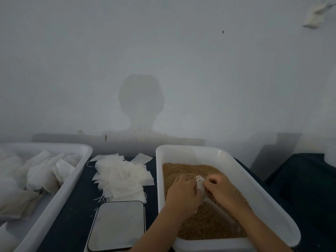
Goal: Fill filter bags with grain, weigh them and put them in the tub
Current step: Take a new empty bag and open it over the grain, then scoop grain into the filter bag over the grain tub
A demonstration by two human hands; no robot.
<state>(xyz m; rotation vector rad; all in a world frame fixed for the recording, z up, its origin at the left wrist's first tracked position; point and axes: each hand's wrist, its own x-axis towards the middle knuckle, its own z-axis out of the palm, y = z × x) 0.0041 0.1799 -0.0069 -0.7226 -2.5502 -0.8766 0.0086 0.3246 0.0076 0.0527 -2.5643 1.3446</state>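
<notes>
Both hands, left (pixel 182 192) & right (pixel 221 188), pinching upright filter bag (pixel 200 184); mouth up, over grain (pixel 181 171).

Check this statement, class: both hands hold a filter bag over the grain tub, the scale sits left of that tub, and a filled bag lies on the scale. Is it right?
One detail is wrong: the scale has nothing on it. The head view shows its top bare. The rest stands: the left hand and right hand hold a filter bag over the grain tub, and the scale sits left of that tub.
</notes>
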